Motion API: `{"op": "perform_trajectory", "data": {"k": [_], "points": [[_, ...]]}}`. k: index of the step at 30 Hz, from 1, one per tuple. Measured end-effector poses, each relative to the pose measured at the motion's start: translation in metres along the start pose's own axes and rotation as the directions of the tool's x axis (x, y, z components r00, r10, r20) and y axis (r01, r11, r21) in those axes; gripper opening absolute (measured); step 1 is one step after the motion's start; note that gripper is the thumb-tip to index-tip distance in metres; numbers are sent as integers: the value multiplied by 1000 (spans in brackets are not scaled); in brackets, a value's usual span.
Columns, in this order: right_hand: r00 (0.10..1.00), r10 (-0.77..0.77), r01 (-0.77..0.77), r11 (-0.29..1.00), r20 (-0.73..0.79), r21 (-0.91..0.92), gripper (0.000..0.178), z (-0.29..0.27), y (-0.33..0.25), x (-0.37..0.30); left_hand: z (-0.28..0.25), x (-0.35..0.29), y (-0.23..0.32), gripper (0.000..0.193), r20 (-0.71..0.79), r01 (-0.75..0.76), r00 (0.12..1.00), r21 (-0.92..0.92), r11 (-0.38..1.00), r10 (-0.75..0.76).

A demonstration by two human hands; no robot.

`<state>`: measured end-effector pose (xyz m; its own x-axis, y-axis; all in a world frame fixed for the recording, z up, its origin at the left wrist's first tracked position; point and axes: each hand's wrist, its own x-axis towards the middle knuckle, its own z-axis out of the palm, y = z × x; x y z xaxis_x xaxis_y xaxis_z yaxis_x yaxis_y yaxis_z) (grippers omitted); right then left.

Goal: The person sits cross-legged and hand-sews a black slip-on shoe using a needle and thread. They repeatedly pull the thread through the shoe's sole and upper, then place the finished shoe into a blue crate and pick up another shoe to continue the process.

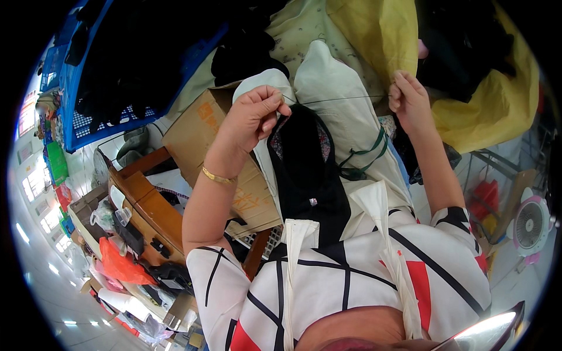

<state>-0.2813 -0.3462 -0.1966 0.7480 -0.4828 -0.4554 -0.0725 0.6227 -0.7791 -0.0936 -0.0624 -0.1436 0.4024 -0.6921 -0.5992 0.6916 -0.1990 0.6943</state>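
A thin dark thread (339, 99) runs nearly straight between my raised hands. My left hand (257, 117) is closed, thumb and fingers pinched at the thread's left end. At its other end my right hand (408, 99) is closed, fingertips pressed together. Whether a needle is in either hand cannot be made out. Below the thread, a black slipper-shaped cloth piece (310, 184) with flowered lining and a small shiny ornament lies on my lap. It rests on my off-white apron (336, 82), apart from both hands.
A blue plastic crate (70, 111) heaped with black items stands at far left. An opened cardboard box (205, 134) and a wooden cabinet (149, 210) are on my left. At far right, a yellow sack (486, 126) holds dark items. A small fan (530, 225) is at right.
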Motion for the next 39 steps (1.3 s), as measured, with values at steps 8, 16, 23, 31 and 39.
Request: {"op": "perform_trajectory", "data": {"k": [8, 16, 23, 31, 39], "points": [[998, 36, -25, 976, 46, -215, 13, -16, 4, -23, 12, 7, 12, 13, 5, -187, 972, 620, 762, 235], [986, -146, 165, 926, 82, -340, 18, 8, -39, -17, 27, 5, 29, 9, 206, -270, 950, 918, 289, 235], [968, -152, 225, 877, 198, -425, 12, 30, -70, 6, 54, -8, 39, 11, 371, -348, 915, 925, -150, 160], [948, -141, 265, 845, 284, -465, 17, 47, -65, 9, 34, -21, 22, 12, 283, -296, 950, 950, 98, 132], [851, -494, 522, 834, 180, -179, 14, 22, -117, 20, 31, -51, -6, 11, 523, -467, 794, 852, -238, 311]]}}
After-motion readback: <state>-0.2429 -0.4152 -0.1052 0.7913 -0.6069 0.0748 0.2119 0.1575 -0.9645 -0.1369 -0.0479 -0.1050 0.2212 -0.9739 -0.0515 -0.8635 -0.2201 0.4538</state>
